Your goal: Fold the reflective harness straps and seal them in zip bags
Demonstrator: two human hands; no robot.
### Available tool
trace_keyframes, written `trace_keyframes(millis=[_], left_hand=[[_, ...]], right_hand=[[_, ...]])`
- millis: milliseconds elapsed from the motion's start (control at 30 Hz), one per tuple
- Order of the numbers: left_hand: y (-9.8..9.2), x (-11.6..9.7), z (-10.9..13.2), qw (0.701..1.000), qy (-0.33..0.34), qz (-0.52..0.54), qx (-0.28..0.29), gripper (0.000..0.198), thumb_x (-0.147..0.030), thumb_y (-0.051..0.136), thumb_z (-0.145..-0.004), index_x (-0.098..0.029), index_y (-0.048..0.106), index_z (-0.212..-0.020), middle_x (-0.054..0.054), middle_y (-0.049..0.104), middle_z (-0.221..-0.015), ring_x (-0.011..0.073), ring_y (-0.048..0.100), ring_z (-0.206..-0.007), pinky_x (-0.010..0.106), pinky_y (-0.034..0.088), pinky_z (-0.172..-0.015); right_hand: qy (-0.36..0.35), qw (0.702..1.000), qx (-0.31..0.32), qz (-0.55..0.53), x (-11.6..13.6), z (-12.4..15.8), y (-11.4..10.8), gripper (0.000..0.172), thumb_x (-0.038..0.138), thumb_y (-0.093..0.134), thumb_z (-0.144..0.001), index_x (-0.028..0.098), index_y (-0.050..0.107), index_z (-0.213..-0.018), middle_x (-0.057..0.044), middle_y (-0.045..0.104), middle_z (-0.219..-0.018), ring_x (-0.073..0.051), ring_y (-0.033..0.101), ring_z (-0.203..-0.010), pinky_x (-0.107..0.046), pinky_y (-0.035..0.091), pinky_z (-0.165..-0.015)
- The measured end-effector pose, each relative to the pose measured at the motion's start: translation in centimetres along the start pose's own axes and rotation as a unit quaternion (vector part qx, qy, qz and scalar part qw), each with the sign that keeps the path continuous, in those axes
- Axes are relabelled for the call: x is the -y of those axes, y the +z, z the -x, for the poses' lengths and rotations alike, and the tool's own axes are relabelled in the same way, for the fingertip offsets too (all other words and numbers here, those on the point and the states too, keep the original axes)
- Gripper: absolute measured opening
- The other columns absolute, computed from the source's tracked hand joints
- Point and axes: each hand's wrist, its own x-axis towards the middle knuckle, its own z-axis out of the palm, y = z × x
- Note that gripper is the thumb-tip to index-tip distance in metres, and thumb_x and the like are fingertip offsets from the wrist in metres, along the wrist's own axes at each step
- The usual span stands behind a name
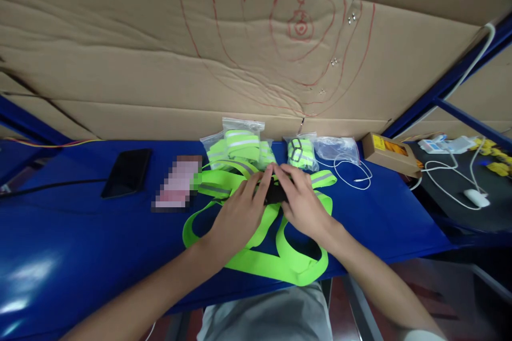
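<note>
Neon-green reflective straps [280, 267] with grey stripes lie in loose loops on the blue table, like a reflective harness. Over their middle, my left hand [243, 208] and my right hand [301, 197] meet with fingertips almost touching. A small black piece [275, 193] sits between them, gripped from both sides by closed fingers. Its exact kind is partly hidden by the fingers. Strap loops spread out on either side of my wrists and toward the table's front edge.
Behind my hands stand clear bags of folded green straps [242, 144] and another packed bag [301, 153]. A clear plastic bag [338, 149], a white cable [370, 176] and a cardboard box [390, 153] are to the right. A black phone [127, 172] and a blurred-out object [178, 184] lie left.
</note>
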Motion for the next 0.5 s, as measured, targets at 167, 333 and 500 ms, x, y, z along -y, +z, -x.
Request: trace_keyframes(millis=[167, 333, 500], left_hand=[[-4.8, 2.6, -1.4, 0.993, 0.005, 0.121, 0.016, 0.098, -0.067, 0.066, -0.085, -0.026, 0.022, -0.162, 0.017, 0.034, -0.165, 0.0427, 0.037, -0.147, 0.064, 0.035, -0.116], [-7.4, 4.3, -3.3, 0.943, 0.005, 0.315, 0.111, 0.109, -0.066, 0.076, -0.077, -0.028, 0.021, -0.163, 0.011, 0.029, -0.169, 0.0327, 0.033, -0.154, 0.047, 0.034, -0.124], [-6.6, 5.1, -3.3, 0.93, -0.037, 0.343, 0.126, 0.101, -0.058, 0.084, -0.072, -0.028, 0.038, -0.157, 0.01, 0.049, -0.158, 0.0346, 0.049, -0.143, 0.047, 0.041, -0.118]], right_hand=[[0.012, 0.991, -0.053, -0.126, -0.6, -1.6, -3.2, 0.086, 0.001, 0.049, -0.071, 0.025, 0.041, -0.152, -0.012, 0.049, -0.139, -0.029, 0.053, -0.132, -0.046, 0.051, -0.107], [-0.048, 0.983, -0.112, -0.14, 0.2, -3.4, -5.3, 0.082, 0.002, 0.052, -0.068, 0.026, 0.048, -0.146, -0.01, 0.053, -0.135, -0.028, 0.056, -0.128, -0.048, 0.047, -0.11], [-0.048, 0.983, -0.104, -0.144, 0.0, -3.8, -5.3, 0.078, -0.001, 0.051, -0.072, 0.027, 0.049, -0.145, -0.009, 0.053, -0.137, -0.025, 0.055, -0.13, -0.047, 0.046, -0.114]])
